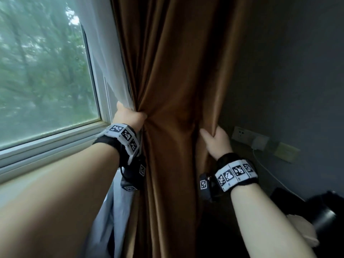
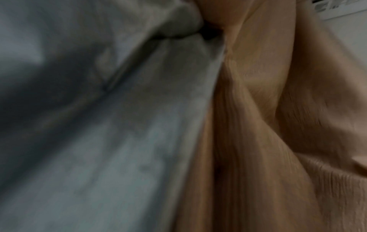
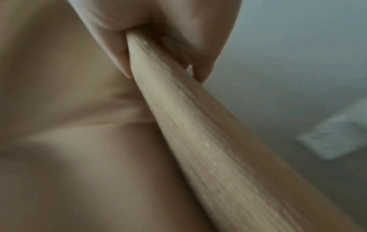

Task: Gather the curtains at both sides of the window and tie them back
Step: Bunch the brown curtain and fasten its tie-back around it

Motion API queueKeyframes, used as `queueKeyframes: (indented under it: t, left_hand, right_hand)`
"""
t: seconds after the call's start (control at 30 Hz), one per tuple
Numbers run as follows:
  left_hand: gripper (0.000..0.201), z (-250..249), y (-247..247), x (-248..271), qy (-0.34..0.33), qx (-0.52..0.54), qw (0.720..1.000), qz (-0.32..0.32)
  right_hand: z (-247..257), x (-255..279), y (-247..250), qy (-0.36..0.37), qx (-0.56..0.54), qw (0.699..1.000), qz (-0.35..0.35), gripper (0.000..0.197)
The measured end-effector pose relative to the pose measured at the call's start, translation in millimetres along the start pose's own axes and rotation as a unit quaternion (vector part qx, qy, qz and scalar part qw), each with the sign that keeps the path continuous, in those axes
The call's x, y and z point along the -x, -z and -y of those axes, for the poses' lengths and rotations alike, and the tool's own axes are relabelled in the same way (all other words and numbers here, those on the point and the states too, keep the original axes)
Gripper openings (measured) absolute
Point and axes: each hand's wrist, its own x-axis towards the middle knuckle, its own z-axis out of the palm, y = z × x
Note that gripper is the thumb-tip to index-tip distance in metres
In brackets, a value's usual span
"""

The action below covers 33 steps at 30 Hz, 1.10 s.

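Note:
A brown curtain (image 1: 175,75) hangs in folds right of the window (image 1: 46,71), with a white sheer curtain (image 1: 109,58) behind its left edge. My left hand (image 1: 130,116) grips the brown curtain's left edge together with the sheer. My right hand (image 1: 214,138) pinches the curtain's right edge near the wall. The left wrist view shows grey-white sheer (image 2: 119,125) beside tan cloth (image 2: 268,125), blurred. In the right wrist view my fingers (image 3: 198,51) clamp a narrow fold of the brown curtain (image 3: 208,141). No tie-back is visible.
A white window sill (image 1: 55,138) runs under the glass. On the dark wall at right are a white socket (image 1: 240,135), a plugged charger (image 1: 258,143) with a cable, and a yellowish plate (image 1: 284,151). Dark objects (image 1: 307,211) sit at lower right.

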Motion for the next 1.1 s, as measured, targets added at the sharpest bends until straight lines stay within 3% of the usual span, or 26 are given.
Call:
queueKeyframes:
  t: [0.13, 0.23, 0.33, 0.43, 0.53, 0.63, 0.7, 0.73, 0.77, 0.83, 0.93, 1.0, 1.1]
  left_hand:
    - [0.071, 4.8, 0.3, 17.0, -0.016, 0.026, 0.999, 0.022]
    - [0.091, 10.7, 2.4, 24.5, -0.036, 0.071, 0.996, 0.036]
    - [0.113, 7.5, 6.0, 29.0, -0.047, 0.14, 0.986, 0.073]
    - [0.118, 10.6, 7.2, 25.7, -0.035, 0.215, 0.965, 0.149]
    - [0.118, 4.5, 17.7, 29.7, -0.043, 0.179, 0.96, 0.212]
    - [0.095, 2.2, 23.2, 30.0, -0.028, 0.127, 0.986, 0.109]
    - [0.075, 4.8, 27.0, 28.8, -0.028, 0.069, 0.997, 0.021]
    - [0.072, 5.9, 28.3, 26.8, -0.037, 0.048, 0.998, 0.003]
    - [0.069, 5.9, 29.8, 26.3, -0.039, 0.034, 0.999, 0.006]
    - [0.065, 6.8, 30.4, 22.9, -0.037, 0.017, 0.999, 0.009]
    - [0.062, 5.8, 31.0, 20.5, -0.034, 0.006, 0.999, 0.018]
    - [0.061, 7.0, 30.5, 17.1, -0.034, -0.002, 0.999, 0.023]
    - [0.067, 10.3, 29.3, 10.5, -0.028, 0.002, 0.999, 0.037]
  right_hand:
    - [34.9, 46.5, -27.3, 0.105, 0.087, 0.989, 0.053, 0.019]
    - [60.6, 75.2, -50.7, 0.179, 0.115, 0.974, 0.078, 0.027]
    - [77.9, 86.7, -69.6, 0.196, 0.157, 0.961, 0.118, 0.052]
    - [83.6, 86.2, -79.8, 0.203, 0.199, 0.952, 0.118, 0.052]
    - [86.5, 87.8, -82.8, 0.22, 0.238, 0.937, 0.13, 0.054]
    - [77.3, 81.0, -81.7, 0.216, 0.189, 0.934, 0.213, 0.062]
    - [64.5, 73.1, -70.4, 0.177, 0.063, 0.948, 0.255, 0.052]
    - [56.1, 66.5, -61.9, 0.145, -0.003, 0.964, 0.225, 0.042]
    - [47.5, 58.1, -53.1, 0.118, -0.052, 0.98, 0.15, 0.033]
    - [29.0, 37.4, -34.9, 0.051, -0.048, 0.997, -0.031, 0.024]
    - [14.3, 8.9, -18.9, -0.07, -0.024, 0.985, -0.156, 0.048]
    - [9.9, -7.3, -10.5, -0.138, -0.083, 0.978, -0.136, 0.072]
    - [3.8, -24.8, -4.1, -0.183, -0.226, 0.957, 0.025, 0.095]
